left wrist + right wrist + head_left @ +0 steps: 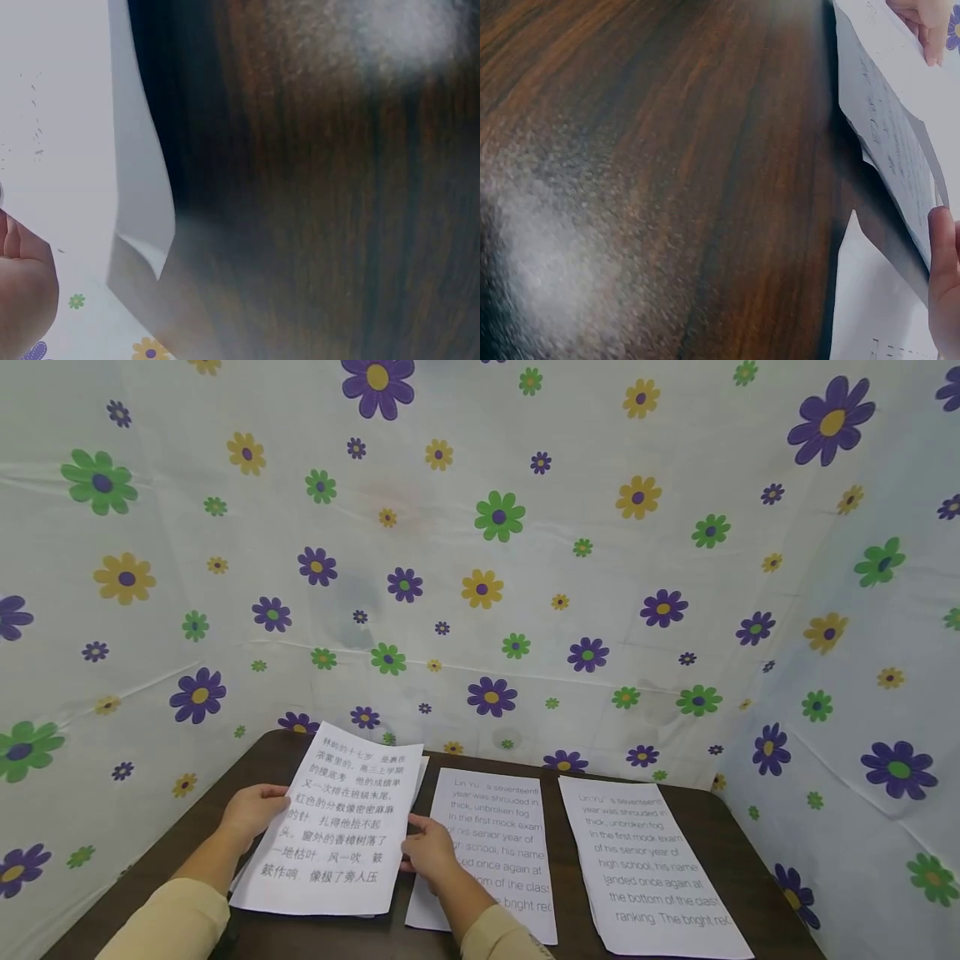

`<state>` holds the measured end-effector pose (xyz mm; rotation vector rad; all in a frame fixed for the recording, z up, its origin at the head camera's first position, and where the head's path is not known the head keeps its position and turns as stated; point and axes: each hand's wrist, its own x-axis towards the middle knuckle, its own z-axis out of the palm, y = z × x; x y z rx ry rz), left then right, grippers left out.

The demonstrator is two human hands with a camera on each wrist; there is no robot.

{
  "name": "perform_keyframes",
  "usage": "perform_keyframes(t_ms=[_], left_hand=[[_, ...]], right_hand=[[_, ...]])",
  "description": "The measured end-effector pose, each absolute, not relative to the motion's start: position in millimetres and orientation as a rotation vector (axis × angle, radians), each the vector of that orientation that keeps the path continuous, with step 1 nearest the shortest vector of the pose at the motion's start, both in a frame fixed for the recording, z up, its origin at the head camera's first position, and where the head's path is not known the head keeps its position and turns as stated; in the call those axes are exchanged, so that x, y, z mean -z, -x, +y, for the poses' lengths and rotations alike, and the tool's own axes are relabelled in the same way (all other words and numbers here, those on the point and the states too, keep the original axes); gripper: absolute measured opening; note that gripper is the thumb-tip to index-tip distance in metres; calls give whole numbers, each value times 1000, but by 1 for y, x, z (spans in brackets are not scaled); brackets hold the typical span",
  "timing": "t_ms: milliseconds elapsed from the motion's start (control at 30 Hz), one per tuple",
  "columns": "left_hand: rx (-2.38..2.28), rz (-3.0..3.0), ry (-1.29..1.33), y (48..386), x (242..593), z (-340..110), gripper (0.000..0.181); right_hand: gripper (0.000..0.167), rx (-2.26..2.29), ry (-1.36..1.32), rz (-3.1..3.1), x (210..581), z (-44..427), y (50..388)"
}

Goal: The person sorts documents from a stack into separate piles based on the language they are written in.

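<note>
Sheets of paper printed with large Chinese characters [330, 835] are held at the left side of the table, tilted, with more paper edges showing behind the top sheet. At their left edge my left hand [255, 814] pinches the paper, thumb near the print. My right hand [431, 852] grips the right edge, partly in front of a sheet with English text [495, 827]. In the right wrist view, the sheets [889, 127] stand slanted above the tabletop, and my right thumb [943, 232] lies against their edge. The left wrist view shows a curled lower corner of paper [142, 195].
Another pile of English-text sheets [652, 868] lies on the right of the dark wooden table [712, 827]. A white cloth with printed flowers [525, 552] hangs behind the table and on both sides.
</note>
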<state>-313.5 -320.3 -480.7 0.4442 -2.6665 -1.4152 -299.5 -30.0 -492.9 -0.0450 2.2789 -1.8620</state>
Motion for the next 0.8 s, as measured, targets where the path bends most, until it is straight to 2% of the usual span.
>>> perform_keyframes(t_ms=[367,800], left_hand=[[1380,-2661,-506,311,492,-317,41],[1309,-2675,-512,307,486,-312,52]], right_hand=[[51,1813,-20,2284,502,-36,295],[42,1718,13,2360,505,-40,296]])
